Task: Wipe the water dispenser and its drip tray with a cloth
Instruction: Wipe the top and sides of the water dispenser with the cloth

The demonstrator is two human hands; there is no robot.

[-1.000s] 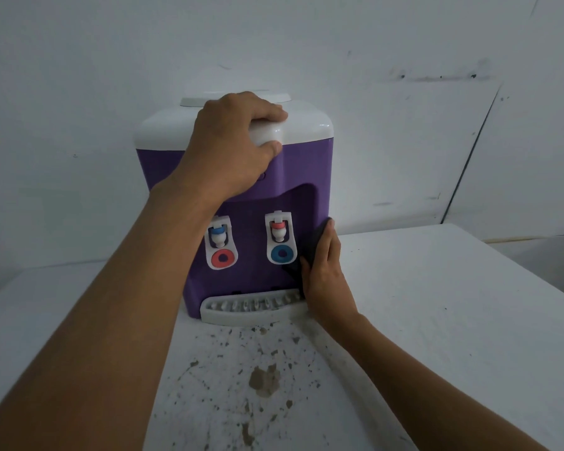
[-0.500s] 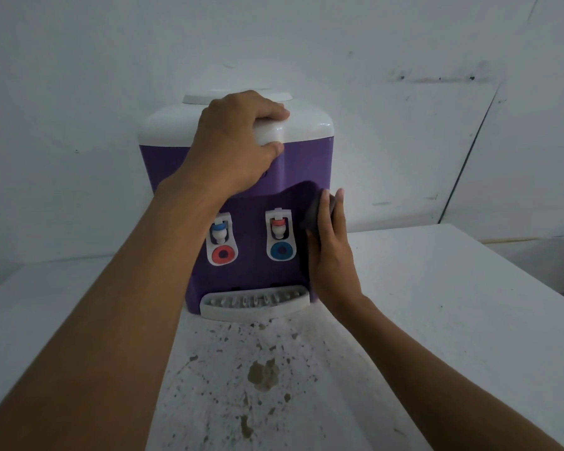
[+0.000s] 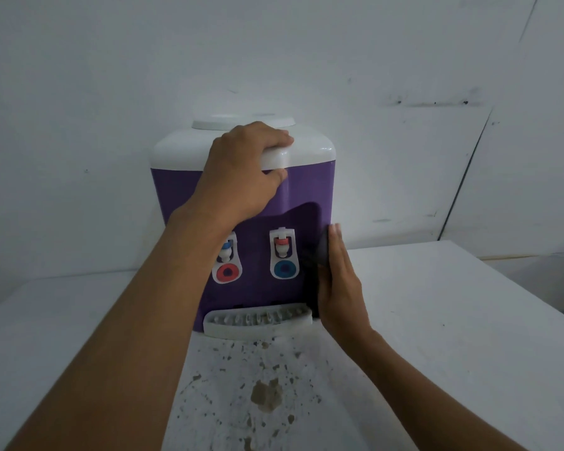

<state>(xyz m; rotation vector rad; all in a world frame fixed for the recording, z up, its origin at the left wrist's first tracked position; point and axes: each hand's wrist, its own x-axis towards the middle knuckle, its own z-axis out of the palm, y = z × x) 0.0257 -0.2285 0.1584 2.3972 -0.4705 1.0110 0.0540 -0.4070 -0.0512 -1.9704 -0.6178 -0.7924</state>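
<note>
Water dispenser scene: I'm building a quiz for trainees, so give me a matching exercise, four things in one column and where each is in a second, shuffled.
Things:
1. left hand
2. cloth
3. drip tray
4. stains

Places:
A. on the table in front of the dispenser
B. at the foot of the dispenser's front
C. on the dispenser's white top edge
D. under the right hand, against the dispenser's right front edge

Pairs: 1-C, 2-D, 3-B, 4-A
</note>
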